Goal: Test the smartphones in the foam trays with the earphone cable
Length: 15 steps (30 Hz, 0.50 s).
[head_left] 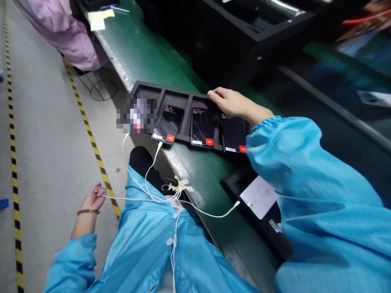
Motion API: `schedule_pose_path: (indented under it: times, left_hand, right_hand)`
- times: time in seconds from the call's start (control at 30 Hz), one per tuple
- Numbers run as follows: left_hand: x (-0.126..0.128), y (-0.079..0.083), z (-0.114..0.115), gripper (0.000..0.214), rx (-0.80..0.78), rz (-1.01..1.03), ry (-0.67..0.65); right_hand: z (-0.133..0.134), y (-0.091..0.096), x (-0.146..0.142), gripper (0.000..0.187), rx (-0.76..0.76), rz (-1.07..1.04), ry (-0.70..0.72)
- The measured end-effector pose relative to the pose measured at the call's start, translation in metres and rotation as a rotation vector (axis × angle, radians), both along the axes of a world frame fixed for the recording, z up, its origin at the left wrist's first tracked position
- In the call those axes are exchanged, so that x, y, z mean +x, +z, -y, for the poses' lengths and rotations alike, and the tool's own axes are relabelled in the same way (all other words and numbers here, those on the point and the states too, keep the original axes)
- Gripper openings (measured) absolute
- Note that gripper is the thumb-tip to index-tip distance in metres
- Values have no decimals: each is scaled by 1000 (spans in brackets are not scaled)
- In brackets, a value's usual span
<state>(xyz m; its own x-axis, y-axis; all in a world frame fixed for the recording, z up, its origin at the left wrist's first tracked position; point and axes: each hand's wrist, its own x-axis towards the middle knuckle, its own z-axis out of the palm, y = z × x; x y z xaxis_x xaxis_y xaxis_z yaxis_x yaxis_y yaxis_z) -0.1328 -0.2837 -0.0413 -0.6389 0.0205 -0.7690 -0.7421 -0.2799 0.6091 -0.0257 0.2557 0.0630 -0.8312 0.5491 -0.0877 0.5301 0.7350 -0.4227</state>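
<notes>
My right hand rests on the far rim of a black slotted tray, fingers stretched out over it, holding nothing. Three dark phones lie in the tray's slots: a left phone with a white cable plugged in, a middle phone and a right phone. My left hand hangs low beside my knee, fingers curled around a white cable end. A bracelet sits on that wrist.
The tray sits at the edge of a green bench. A second black tray with a white-backed device lies nearer me, a loose cable plug beside it. Black machine housing stands behind. Yellow-black floor tape runs alongside. A person in a pink coat is far left.
</notes>
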Motion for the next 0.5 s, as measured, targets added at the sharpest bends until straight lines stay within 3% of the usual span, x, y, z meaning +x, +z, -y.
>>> schedule_pose_path:
  times: [0.1,0.2,0.27,0.37,0.5]
  left_hand:
    - [1,24,-6,31,60,-36,48]
    - [24,43,-26,24,115,-132,-84]
    - [45,50,-40,17,69,-279,-299]
    - [71,62,-64,43,96,-418,-716]
    - [88,87,-120,51,322,-236,-1196]
  right_hand:
    - [-7,-10,0,55,21,-52,80]
    - [-13,-16,1,62,12,-61,130]
    - [-14,-18,3,67,-6,-52,136]
    - [-12,-18,4,71,-15,-44,157]
    - [-5,-17,0,67,-7,-34,184]
